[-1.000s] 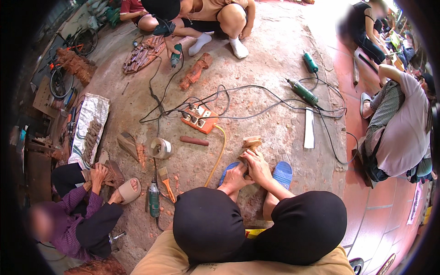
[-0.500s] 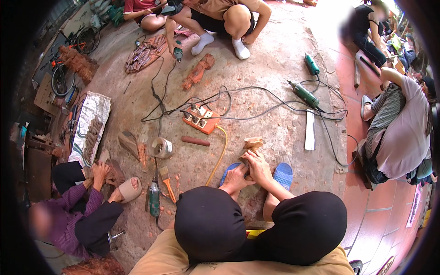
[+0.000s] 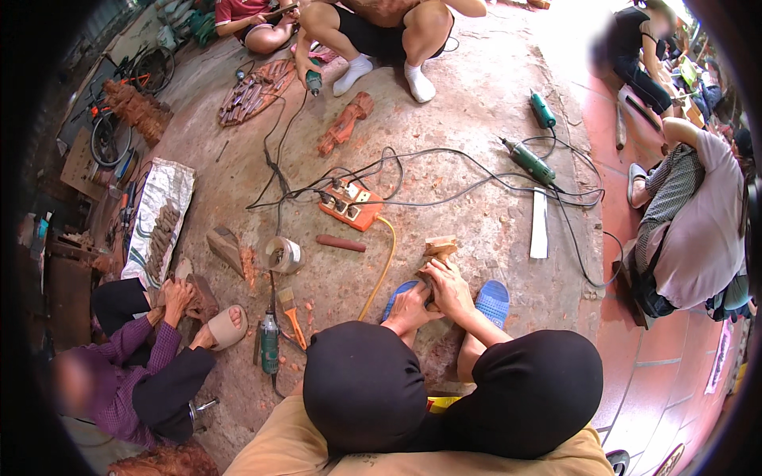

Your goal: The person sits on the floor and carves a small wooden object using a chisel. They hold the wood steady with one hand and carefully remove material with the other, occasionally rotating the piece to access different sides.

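A squatting person, seen from above, works with two bare hands between black-covered knees. A small carved-looking wooden piece sits just beyond the hands, between and slightly ahead of two blue sandals. Whether its lower end touches the floor is hidden.

The right hand lies against the wood, its fingers clamped around the lower part. The left hand is curled just beside it, close to the right wrist; I cannot tell whether its fingers grip the wood, a tool or nothing.

If the right hand's hold loosens, the piece could twist or drop toward the floor or the feet. With the hands so close, a slip under pressure could scrape fingers on a wood edge.

To the left, a yellow cord runs near the left sandal from an orange power strip; a foot shifting that way could snag it and tug the strip. Farther left, a paintbrush, a green power tool and a pale tub lie apart from the hands; a careless sideways step could knock them.
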{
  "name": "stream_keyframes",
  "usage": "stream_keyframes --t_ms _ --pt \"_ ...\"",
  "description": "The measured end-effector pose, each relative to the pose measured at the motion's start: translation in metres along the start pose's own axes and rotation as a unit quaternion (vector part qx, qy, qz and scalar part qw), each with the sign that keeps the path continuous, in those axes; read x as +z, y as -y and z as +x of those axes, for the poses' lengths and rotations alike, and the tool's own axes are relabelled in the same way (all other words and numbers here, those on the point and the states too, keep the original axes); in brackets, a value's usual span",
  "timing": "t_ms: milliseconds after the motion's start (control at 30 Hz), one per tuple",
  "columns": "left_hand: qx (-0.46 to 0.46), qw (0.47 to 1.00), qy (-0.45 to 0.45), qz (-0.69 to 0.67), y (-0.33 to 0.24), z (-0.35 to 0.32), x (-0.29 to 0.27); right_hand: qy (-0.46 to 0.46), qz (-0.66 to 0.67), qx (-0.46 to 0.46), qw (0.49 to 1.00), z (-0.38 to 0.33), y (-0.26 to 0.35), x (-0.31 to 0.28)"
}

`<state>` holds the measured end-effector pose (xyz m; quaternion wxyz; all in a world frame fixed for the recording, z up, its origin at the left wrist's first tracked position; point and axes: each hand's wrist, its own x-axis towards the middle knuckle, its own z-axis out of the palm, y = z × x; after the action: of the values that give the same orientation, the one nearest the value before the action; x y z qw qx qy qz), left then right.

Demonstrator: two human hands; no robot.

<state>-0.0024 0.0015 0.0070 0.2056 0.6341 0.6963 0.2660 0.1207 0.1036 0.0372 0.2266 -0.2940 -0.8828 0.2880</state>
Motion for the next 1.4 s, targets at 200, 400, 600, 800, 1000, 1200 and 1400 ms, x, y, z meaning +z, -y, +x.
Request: stream_keyframes --t_ms 200,400,600,800,1000,1200,1400 --pt "0.000 1.000 -0.011 -0.027 0.011 -0.004 0.006 0.086 -0.026 -0.059 0.994 -0.003 -0.007 0.004" --pt "-0.016 1.000 -0.003 0.003 0.003 0.001 0.007 -0.004 -0.010 0.003 1.000 0.003 -0.012 0.007" --pt "0.007 1.000 -0.025 0.009 -0.003 0.000 -0.001 0.039 -0.031 -0.029 0.998 0.004 -0.013 0.002" --pt "-0.005 0.999 -0.031 -0.029 0.011 -0.005 0.006 0.144 0.005 -0.043 0.989 0.001 -0.002 -0.010" --pt "-0.003 1.000 -0.021 -0.009 -0.003 0.002 0.000 0.089 -0.045 -0.030 0.995 0.010 -0.017 0.004" --pt "-0.012 0.999 -0.024 -0.045 0.012 -0.004 0.006 0.145 -0.019 -0.092 0.985 -0.004 -0.016 0.013" --pt "-0.003 0.999 -0.026 -0.045 0.010 -0.003 0.008 0.106 -0.004 -0.051 0.993 -0.003 -0.010 0.012"
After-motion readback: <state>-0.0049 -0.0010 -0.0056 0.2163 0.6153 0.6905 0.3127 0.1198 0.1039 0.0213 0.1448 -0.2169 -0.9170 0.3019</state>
